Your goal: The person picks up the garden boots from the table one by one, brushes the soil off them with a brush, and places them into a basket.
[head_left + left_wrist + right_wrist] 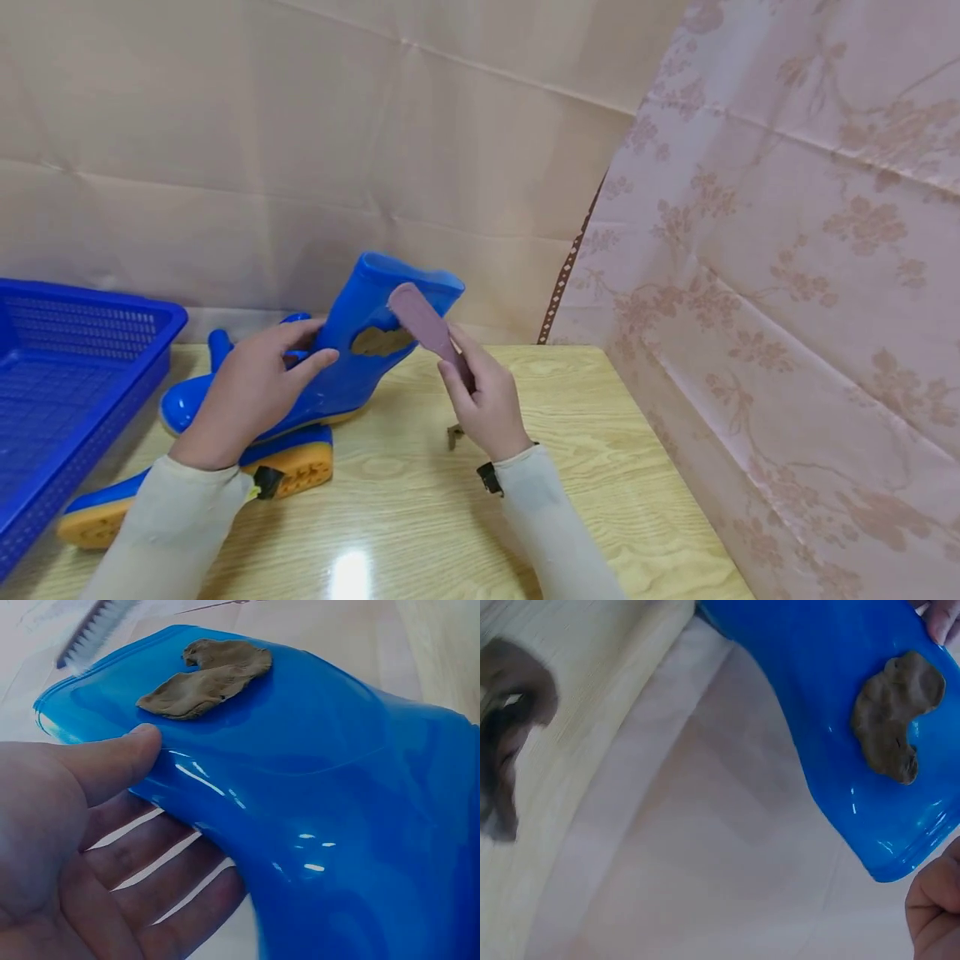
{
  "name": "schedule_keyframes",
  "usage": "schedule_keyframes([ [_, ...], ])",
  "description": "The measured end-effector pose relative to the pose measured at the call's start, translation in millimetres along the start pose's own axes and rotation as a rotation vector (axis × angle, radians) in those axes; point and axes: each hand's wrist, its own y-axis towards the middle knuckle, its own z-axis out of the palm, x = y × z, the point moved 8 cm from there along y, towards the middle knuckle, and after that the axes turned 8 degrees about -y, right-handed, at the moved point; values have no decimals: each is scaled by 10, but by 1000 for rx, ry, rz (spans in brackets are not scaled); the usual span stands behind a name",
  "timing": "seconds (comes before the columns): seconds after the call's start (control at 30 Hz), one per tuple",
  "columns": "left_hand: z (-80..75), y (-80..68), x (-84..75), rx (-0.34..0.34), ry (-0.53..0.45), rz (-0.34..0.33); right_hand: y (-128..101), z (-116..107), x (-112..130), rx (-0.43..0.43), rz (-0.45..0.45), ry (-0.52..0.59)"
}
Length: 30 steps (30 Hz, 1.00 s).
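Observation:
A glossy blue rubber boot stands tilted on the wooden table, its shaft up and leaning right. A brown mud patch sticks to the shaft; it also shows in the wrist views as mud patch and mud patch. My left hand grips the shaft, with the thumb on top and fingers underneath. My right hand holds a brush with a mauve handle right beside the patch. Its bristles hover just past the boot's rim.
A second blue boot with an orange sole lies on its side under my left forearm. A blue mesh basket stands at the table's left. Beige cloth hangs behind, and a floral curtain borders the table on the right.

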Motion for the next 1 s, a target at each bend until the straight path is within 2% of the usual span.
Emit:
schedule_keyframes([
  [0.2, -11, -41, -61, 7, 34, -4, -38, -30, 121, 11, -167, -124],
  [0.4, -6, -47, -108, 4, 41, 19, -40, 4, 156, 9, -214, -122],
  [0.53, -1, -41, -103, 2, 49, 19, -45, 52, 143, 24, -196, -134],
  [0.8, -17, -34, -32, -1, 54, -42, -62, 95, 28, 77, -87, -194],
  [1.0, -29, -27, -11, -23, 51, -43, -76, 124, -50, 109, -49, -213],
])
